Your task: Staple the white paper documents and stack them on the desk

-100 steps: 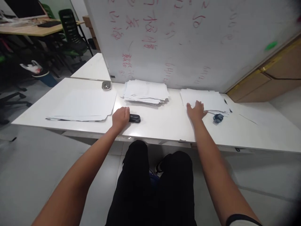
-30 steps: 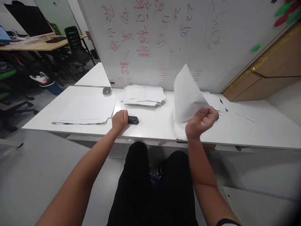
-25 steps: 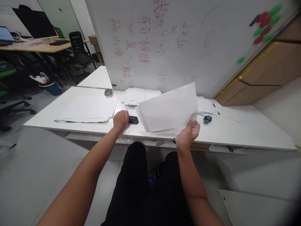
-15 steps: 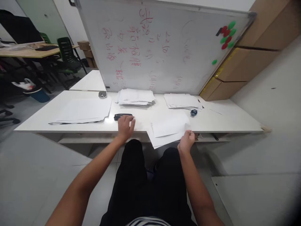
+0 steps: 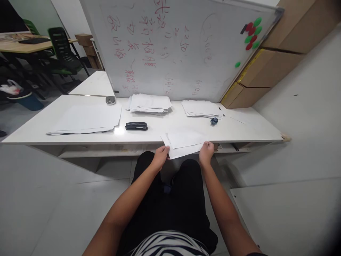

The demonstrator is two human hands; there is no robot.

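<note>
Holding a few sheets point(image 5: 183, 144) by the near corners: pinched on one side by the left hand point(image 5: 160, 158), on the other by the right hand point(image 5: 206, 151). Lying partly on the bench point(image 5: 239, 131), partly over its front edge. Flanked by a black stapler point(image 5: 136, 126) to the left, with paper stacks point(image 5: 150, 104) farther back. Seemingly mid-squaring; calls for an even grip on both corners to keep the thin pages together.

A stapler point(image 5: 136, 126) lies on the white counter point(image 5: 239, 129) — broad sheets point(image 5: 87, 119) left of it, a paper stack point(image 5: 150, 104) behind, loose sheets point(image 5: 183, 140), a second stack point(image 5: 201, 108) and a blue lump point(image 5: 214, 121) to its right.
</note>
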